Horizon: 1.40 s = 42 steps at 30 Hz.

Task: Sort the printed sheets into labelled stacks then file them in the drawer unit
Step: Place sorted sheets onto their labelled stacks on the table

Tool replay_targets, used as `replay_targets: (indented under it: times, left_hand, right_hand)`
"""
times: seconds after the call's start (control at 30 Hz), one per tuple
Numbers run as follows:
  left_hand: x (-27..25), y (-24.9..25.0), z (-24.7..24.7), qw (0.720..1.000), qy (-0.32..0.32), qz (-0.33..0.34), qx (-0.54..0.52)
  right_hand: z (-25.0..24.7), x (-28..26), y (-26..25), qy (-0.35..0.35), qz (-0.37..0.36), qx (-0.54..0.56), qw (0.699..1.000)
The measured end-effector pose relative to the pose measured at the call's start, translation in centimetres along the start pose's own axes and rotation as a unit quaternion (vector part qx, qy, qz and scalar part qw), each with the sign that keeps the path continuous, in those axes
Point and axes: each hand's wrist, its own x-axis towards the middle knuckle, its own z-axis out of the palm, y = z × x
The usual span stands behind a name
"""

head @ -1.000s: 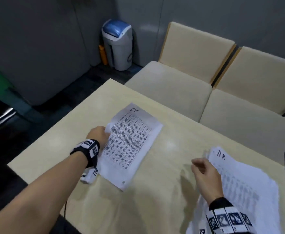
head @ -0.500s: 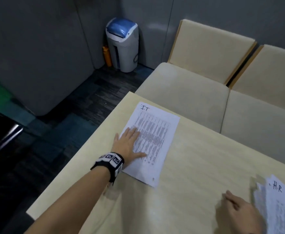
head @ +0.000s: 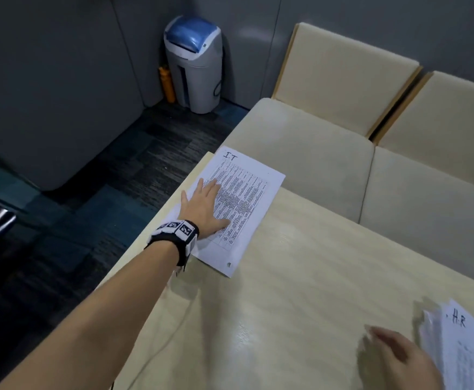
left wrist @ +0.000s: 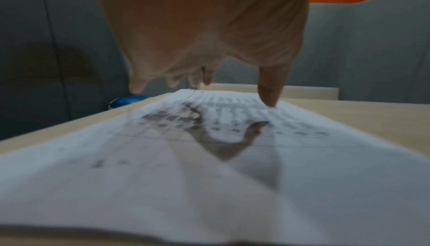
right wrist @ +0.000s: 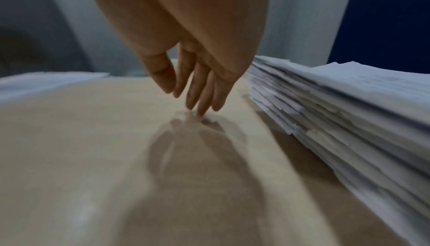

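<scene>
A printed sheet marked "IT" [head: 244, 204] lies at the table's far left corner, its top edge just past the table edge. My left hand [head: 204, 206] rests flat on it with straight, spread fingers; the left wrist view shows the thumb tip touching the IT sheet [left wrist: 209, 167]. At the near right sits a thick, uneven stack topped by a sheet marked "HR" [head: 466, 350]. My right hand [head: 393, 353] is just left of the stack, fingers straight and together, tips touching the bare table [right wrist: 93, 139] beside the HR stack [right wrist: 337, 130].
The pale wooden table [head: 300, 291] stretches between the two paper piles. Two beige upholstered seats [head: 300, 153] stand behind it. A grey bin with a blue lid [head: 193, 63] and an orange bottle [head: 166, 84] stand in the far corner. No drawer unit is in view.
My left hand went from gripping the IT sheet's edge to lying flat on it, and slid it to the far left corner. My right hand's fingers straightened beside the HR stack.
</scene>
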Motion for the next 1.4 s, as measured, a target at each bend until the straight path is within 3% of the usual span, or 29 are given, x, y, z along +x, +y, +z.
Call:
replay_targets:
  times: [0.1, 0.17, 0.23, 0.37, 0.47, 0.6, 0.77, 0.87, 1.2, 1.4]
  left_hand:
    - [-2.9, 5.2, 0.6, 0.988, 0.095, 0.03, -0.12]
    - [-5.5, 10.1, 1.8, 0.975, 0.099, 0.059, -0.19]
    - [-8.5, 15.4, 3.9, 0.97, 0.056, 0.096, -0.218]
    - [-14.5, 25.4, 8.3, 0.952, -0.068, 0.154, -0.256]
    - [-18.3, 31.5, 11.2, 0.941, -0.112, 0.147, -0.283]
    - [-21.3, 37.0, 14.7, 0.957, -0.134, 0.119, -0.229]
    - [-22.9, 40.1, 16.4, 0.981, -0.1, 0.094, -0.136]
    - [-23.6, 40.9, 16.4, 0.986, -0.072, 0.084, -0.122]
    - [-23.1, 41.1, 17.3, 0.992, -0.078, 0.019, -0.096]
    - [-22.3, 41.9, 16.8, 0.997, -0.064, 0.016, -0.037]
  right_hand:
    - [-0.9, -2.0, -1.3, 0.026, -0.088, 0.03, 0.995]
    - [-2.8, -2.0, -0.8, 0.062, -0.093, 0.062, 0.992]
    - [-5.4, -2.7, -0.2, 0.124, -0.091, 0.062, 0.986]
    - [-11.8, -3.4, 3.1, 0.162, -0.043, 0.003, 0.986]
    - [-16.8, -4.3, 6.6, 0.171, 0.03, -0.077, 0.982]
    - [-21.1, -5.0, 8.0, 0.193, 0.097, -0.184, 0.959]
    - [-23.0, -3.5, 8.4, 0.14, 0.111, -0.169, 0.969]
    - [-23.5, -2.5, 8.8, 0.145, 0.075, -0.138, 0.977]
    - [-27.3, -1.9, 10.7, 0.155, -0.031, -0.17, 0.973]
    - [-29.2, -1.8, 11.9, 0.148, -0.06, -0.005, 0.987]
